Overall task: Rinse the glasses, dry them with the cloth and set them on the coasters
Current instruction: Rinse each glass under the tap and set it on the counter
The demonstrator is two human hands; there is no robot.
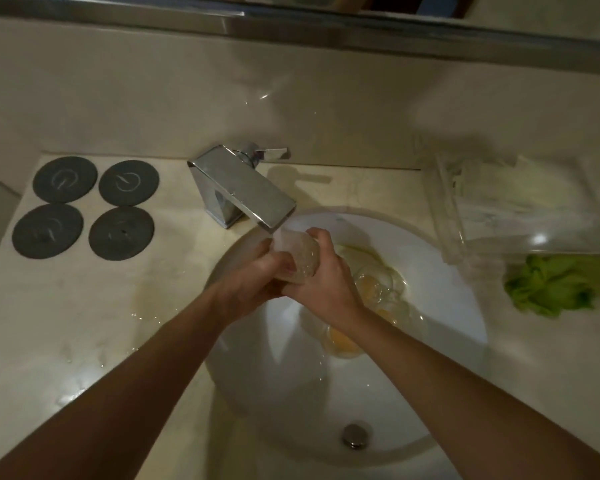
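A clear glass (297,252) lies tilted under the spout of the chrome faucet (243,192), over the white sink (447,306). My left hand (253,278) grips its lower part and my right hand (323,275) wraps its side. Other clear glasses (378,282) lie in the basin behind my right wrist, with yellowish tints in them. Several dark round coasters (65,180) sit bare on the counter at the far left. A crumpled green cloth (555,287) rests on the counter to the right of the sink.
A clear plastic tray or holder (492,206) with white items stands at the back right. Water drops lie on the beige counter (84,323) left of the sink. The drain plug (354,435) is near the basin's front. A mirror frame runs along the top.
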